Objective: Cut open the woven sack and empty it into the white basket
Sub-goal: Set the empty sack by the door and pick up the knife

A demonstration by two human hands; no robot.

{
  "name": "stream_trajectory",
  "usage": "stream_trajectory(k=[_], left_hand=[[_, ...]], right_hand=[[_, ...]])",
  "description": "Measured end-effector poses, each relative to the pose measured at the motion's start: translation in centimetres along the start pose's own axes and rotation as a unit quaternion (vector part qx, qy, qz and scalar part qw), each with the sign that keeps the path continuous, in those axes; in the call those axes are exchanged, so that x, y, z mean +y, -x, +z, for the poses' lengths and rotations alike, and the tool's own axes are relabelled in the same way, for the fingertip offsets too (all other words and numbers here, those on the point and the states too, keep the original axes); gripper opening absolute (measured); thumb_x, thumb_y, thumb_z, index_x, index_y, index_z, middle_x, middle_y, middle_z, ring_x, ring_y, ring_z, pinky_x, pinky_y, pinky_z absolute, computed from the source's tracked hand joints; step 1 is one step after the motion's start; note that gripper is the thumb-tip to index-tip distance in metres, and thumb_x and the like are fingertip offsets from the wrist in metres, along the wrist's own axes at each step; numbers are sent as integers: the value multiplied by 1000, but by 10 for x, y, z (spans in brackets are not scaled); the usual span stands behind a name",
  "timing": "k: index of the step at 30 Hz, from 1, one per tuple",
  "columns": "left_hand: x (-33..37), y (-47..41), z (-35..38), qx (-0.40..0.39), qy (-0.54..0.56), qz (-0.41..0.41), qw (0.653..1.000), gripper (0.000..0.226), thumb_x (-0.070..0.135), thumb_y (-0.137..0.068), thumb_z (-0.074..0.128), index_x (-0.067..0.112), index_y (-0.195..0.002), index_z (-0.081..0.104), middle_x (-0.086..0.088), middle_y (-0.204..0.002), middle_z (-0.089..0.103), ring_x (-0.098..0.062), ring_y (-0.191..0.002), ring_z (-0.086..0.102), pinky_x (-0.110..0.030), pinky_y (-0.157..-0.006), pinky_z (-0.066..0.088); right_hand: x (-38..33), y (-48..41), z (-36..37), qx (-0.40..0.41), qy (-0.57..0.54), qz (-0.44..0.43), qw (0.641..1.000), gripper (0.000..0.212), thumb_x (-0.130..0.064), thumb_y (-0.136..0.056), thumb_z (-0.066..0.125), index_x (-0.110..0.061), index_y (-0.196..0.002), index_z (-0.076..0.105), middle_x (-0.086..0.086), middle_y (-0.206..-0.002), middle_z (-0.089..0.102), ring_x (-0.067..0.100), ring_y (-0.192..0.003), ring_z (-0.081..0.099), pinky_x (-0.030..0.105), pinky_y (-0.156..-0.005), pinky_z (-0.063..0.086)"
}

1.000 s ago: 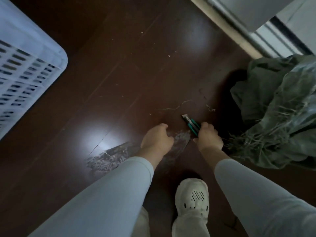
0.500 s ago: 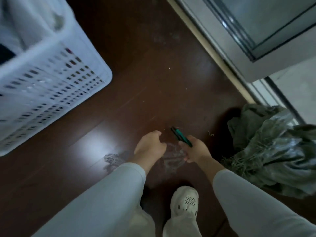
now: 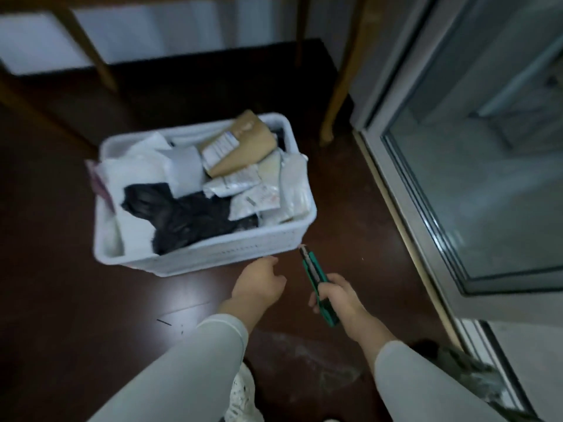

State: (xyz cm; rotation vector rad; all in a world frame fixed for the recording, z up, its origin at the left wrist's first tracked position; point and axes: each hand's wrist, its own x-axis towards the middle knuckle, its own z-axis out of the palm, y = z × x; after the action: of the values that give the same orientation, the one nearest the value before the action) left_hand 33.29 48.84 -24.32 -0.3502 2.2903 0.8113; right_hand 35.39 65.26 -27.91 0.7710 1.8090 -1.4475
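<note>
- White basket [image 3: 231,254]: perforated matt plastic.
- Floor [image 3: 61,300]: dark wood, glossy, glare seen.
- Cutter [image 3: 313,272]: green plastic casing.
- Parcels [image 3: 243,144]: brown paper, glossy poly bags.
- Door [image 3: 487,178]: glass, metal-framed.
- Sleeves [image 3: 189,367]: smooth cloth.

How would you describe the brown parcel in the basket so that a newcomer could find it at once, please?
Start at the white basket on the dark floor. Look to its far right corner: the brown parcel leans there, tilted. It is the only brown item among white and black bags.
</note>
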Motion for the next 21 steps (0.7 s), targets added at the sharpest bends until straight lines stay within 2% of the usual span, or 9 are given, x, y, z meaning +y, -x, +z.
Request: stream_trajectory(k=[2,5,8,10,12,15,18,19,21], left_hand=[[-6,20,-45,20,20,-11,1000,51,20,-91,51,16,-141,39,-5,-143,49,-23,-129,47,-32,-104,41],[-16,46,-109,42,50,-19,998,52,18,-93,48,13,-143,35,-6,-146,44,-24,-131,46,-33,-104,40],[-29,71,-167,85,73,-25,993,52,16,-91,49,12,-141,37,-8,-144,47,-24,-129,47,-31,-102,41],[-38,85,-203,108,88,-29,990,52,15,-90,49,11,-141,39,-7,-142,49,-24,-129,48,-30,-102,40],[-46,95,-236,122,101,-33,987,51,15,-90,49,12,-140,40,-7,-140,51,-23,-128,49,-29,-101,39],[-53,101,-284,145,108,-23,983,39,14,-90,49,18,-129,48,-9,-128,56,-23,-114,54,-30,-99,43],[-56,99,-325,170,121,-15,978,50,16,-92,47,12,-141,37,-8,-142,49,-26,-121,53,-30,-95,44],[-57,98,-337,179,121,-13,976,51,17,-92,47,12,-142,36,-8,-143,47,-26,-124,51,-28,-95,43],[-56,93,-362,194,119,-8,974,51,17,-92,46,13,-142,36,-7,-142,48,-24,-125,51,-25,-93,41]], right_hand=[[-41,20,25,-30,6,-4,1000,34,7,-77,44,-5,-108,52,10,-66,65,23,-62,57,31,-65,46],[-99,46,64,-73,-31,-34,996,38,15,-80,47,1,-115,53,12,-80,66,23,-71,62,31,-66,49],[-151,73,104,-109,-75,-64,989,43,16,-83,53,-5,-120,52,14,-94,63,25,-81,64,31,-68,52],[-180,88,129,-124,-88,-89,984,49,15,-81,58,-5,-126,52,15,-96,64,26,-82,64,31,-69,55],[-210,101,151,-121,-76,-116,983,52,13,-80,62,-5,-128,52,13,-93,67,25,-81,65,31,-71,55],[-253,114,179,-115,-53,-152,980,53,8,-79,65,-4,-128,51,11,-97,68,22,-83,65,27,-67,52],[-296,120,204,-106,-44,-180,977,45,7,-83,63,-1,-125,51,12,-98,66,20,-81,64,20,-58,51],[-311,119,211,-99,-41,-188,976,42,7,-83,63,3,-123,51,14,-98,65,22,-82,64,20,-59,52],[-341,114,223,-80,-30,-207,975,46,6,-82,64,6,-126,52,19,-108,65,27,-92,63,26,-72,55]])
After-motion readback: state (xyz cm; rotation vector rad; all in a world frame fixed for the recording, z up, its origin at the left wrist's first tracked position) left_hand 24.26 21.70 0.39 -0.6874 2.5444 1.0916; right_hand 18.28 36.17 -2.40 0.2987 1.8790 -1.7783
